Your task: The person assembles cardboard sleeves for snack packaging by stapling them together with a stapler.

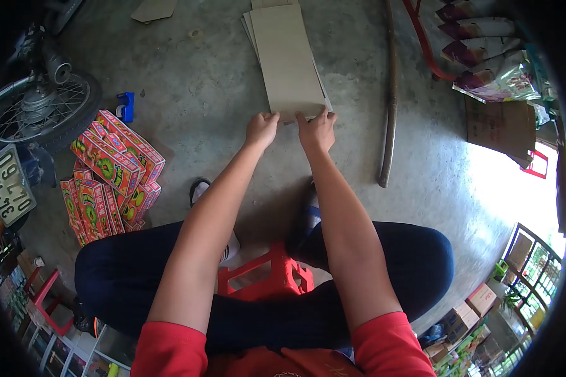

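Note:
A long stack of flat brown cardboard sheets (286, 56) lies on the concrete floor in front of me, its layers slightly fanned. My left hand (262, 130) is closed at the near left corner of the top sheet, fingertips pinched on its edge. On the near right corner my right hand (317, 131) grips the edge, thumb towards the middle and fingers at the corner. The undersides of the fingers are hidden. Both forearms reach forward between my knees, above a red plastic stool (273, 276).
Red printed boxes (110, 173) are piled at left, near a blue tape dispenser (126, 107) and a motorcycle wheel (44, 113). A wooden pole (391, 100) lies right of the sheets. Shiny bags (500, 75) and a cardboard box (500, 129) stand farther right.

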Motion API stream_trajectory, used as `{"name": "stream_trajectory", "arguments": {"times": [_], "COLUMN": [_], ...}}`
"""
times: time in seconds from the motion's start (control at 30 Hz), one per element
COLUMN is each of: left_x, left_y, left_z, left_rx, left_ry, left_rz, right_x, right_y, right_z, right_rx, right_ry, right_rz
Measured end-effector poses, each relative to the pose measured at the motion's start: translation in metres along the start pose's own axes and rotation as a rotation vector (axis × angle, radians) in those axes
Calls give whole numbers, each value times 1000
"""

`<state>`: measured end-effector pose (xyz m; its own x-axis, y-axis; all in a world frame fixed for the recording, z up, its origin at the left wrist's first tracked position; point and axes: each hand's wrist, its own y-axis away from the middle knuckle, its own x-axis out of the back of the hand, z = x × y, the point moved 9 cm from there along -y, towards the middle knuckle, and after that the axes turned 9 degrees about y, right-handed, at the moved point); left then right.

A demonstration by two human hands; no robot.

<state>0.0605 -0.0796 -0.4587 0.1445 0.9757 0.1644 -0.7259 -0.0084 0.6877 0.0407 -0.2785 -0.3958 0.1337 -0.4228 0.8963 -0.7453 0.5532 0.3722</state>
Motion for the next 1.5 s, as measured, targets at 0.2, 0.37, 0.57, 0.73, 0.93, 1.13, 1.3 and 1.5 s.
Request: {"name": "stream_trajectory", "arguments": {"times": [0.2,0.37,0.57,0.73,0.93,1.13,1.3,1.5], "left_x": [20,18,1,-9,23,91,110,101], "left_y": [1,17,18,59,71,109,144,177], "left_z": [18,39,22,38,70,142,173,119], "left_rx": [-132,-117,5,172,57,-32,-20,-65], "left_ry": [-118,-256,-106,248,222,569,1210,923], "left_rz": [104,0,-174,-185,-161,-171,-283,-35], "right_x": [21,39,82,120,212,322,359,371], "right_y": [7,15,18,22,44,90,166,201], "right_z": [-2,-14,-33,-63,-103,-147,-140,-120], "right_rx": [-33,13,51,258,500,658,566,590], "right_ry": [-65,-76,-179,-91,-370,-788,-1423,-1593], "right_rz": [-55,11,203,304,412,190,-309,-337]}}
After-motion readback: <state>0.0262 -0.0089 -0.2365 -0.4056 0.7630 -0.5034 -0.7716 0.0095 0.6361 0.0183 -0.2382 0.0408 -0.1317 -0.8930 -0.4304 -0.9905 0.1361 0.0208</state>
